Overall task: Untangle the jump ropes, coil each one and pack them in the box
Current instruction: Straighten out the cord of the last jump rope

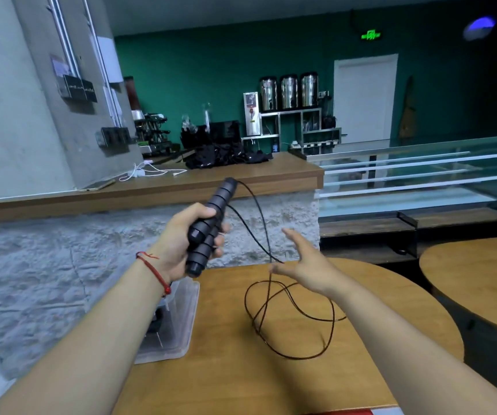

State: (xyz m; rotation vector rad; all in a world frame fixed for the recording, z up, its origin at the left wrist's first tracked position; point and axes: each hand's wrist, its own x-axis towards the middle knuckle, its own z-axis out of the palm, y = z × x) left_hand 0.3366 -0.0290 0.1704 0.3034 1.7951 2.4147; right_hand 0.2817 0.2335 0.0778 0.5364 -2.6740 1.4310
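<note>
Above the round wooden worktop (241, 378), the left hand (178, 250) has its grip closed round both black handles (211, 217) of one jump rope, held side by side and pointing up and away. From the handles' far ends the thin black cord (333, 313) arcs down past the right hand (310, 265), whose grip is open, fingers straight and spread. The cord runs by its fingertips, though whether it touches them is hard to tell. Lower down the cord lies on the worktop in a few loose, overlapping loops. A clear plastic box (181, 322) sits at the worktop's left edge, partly under the left forearm, with something dark inside that cannot be made out. This looks like the start of coiling: the rope seems free of knots and its handles are gathered. The next move likely calls for the right hand to catch the cord near the handles and draw even turns, keeping the loose loops from crossing into a fresh snag
</note>
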